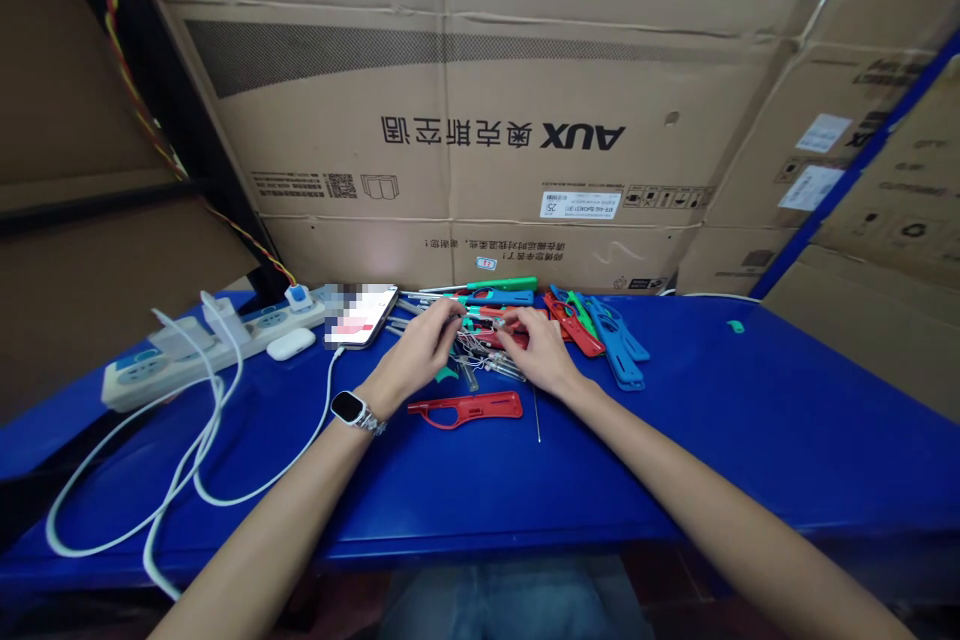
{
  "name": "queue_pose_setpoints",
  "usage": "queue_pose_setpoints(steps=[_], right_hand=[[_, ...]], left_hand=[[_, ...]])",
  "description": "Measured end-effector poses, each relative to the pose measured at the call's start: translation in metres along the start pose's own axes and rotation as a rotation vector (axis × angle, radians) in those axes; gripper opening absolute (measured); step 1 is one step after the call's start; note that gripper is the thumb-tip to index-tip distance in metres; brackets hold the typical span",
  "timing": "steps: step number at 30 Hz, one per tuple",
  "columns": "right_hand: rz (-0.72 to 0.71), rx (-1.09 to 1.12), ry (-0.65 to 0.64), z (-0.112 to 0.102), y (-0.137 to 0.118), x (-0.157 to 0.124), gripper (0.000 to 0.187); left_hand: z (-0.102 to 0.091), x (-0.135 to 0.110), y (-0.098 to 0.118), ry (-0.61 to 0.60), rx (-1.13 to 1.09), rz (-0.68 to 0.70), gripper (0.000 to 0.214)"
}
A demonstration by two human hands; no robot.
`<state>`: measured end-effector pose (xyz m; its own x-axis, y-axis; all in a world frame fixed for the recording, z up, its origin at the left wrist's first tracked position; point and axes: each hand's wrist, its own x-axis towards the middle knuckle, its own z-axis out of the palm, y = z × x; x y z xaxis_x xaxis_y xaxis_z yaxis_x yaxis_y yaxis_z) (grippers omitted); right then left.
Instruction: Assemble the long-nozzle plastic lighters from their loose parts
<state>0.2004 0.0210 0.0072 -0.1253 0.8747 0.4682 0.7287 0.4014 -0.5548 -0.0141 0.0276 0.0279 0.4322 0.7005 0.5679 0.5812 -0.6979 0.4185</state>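
Observation:
My left hand [421,348], with a watch on its wrist, and my right hand [538,348] meet over a heap of small parts [487,345] on the blue table [675,440]. Both hands have their fingers pinched on a small metal piece between them; what it is I cannot make out. The heap holds red, blue and green plastic handles and thin metal rods. A red plastic handle [466,408] lies alone just in front of my hands, and a thin metal pin [537,415] beside it.
A phone [361,314] with a white cable lies left of the heap, beside a white earbud case [291,344] and a power strip [187,350]. Blue handles [619,340] lie to the right. A small green piece [736,326] sits far right. Cardboard boxes [480,120] stand behind.

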Motion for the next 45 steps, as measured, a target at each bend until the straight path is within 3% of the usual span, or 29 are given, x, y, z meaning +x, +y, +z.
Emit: queue_pose_setpoints(steps=[6, 9, 11, 16, 20, 24, 27, 31, 34, 39, 45], right_hand=[[-0.046, 0.464, 0.052, -0.004, -0.009, 0.002, 0.019], [0.014, 0.768, -0.063, -0.005, -0.014, 0.000, 0.028], [0.056, 0.851, -0.154, -0.005, -0.015, -0.001, 0.034], [0.127, 0.740, -0.318, -0.005, -0.012, -0.010, 0.033], [0.062, 0.635, -0.341, -0.006, -0.014, -0.015, 0.029], [0.074, 0.715, -0.432, -0.008, -0.017, -0.016, 0.033], [0.109, 0.773, -0.459, -0.010, -0.019, -0.017, 0.036], [0.137, 0.807, -0.506, -0.012, -0.024, -0.018, 0.039], [0.135, 0.819, -0.528, -0.012, -0.027, -0.019, 0.039], [0.092, 0.745, -0.556, -0.012, -0.029, -0.021, 0.037], [-0.059, 0.329, -0.534, -0.015, -0.032, -0.034, 0.022]], left_hand=[[-0.005, -0.003, 0.011, 0.111, -0.116, -0.012, 0.019], [-0.010, -0.006, 0.013, 0.112, -0.148, -0.036, 0.026], [-0.013, -0.010, 0.013, 0.100, -0.138, -0.044, 0.027], [-0.020, -0.020, 0.010, 0.070, -0.157, -0.046, 0.021], [-0.021, -0.027, 0.011, -0.019, -0.314, -0.178, 0.024], [-0.022, -0.032, 0.009, -0.108, -0.376, -0.254, 0.032], [-0.026, -0.034, 0.009, -0.102, -0.181, -0.129, 0.032], [-0.027, -0.035, 0.020, 0.026, 0.196, 0.303, 0.026], [-0.021, -0.035, 0.027, -0.004, 0.323, 0.479, 0.017], [-0.016, -0.040, 0.028, -0.081, 0.311, 0.459, 0.022], [-0.019, -0.062, 0.028, -0.179, 0.124, 0.312, 0.021]])
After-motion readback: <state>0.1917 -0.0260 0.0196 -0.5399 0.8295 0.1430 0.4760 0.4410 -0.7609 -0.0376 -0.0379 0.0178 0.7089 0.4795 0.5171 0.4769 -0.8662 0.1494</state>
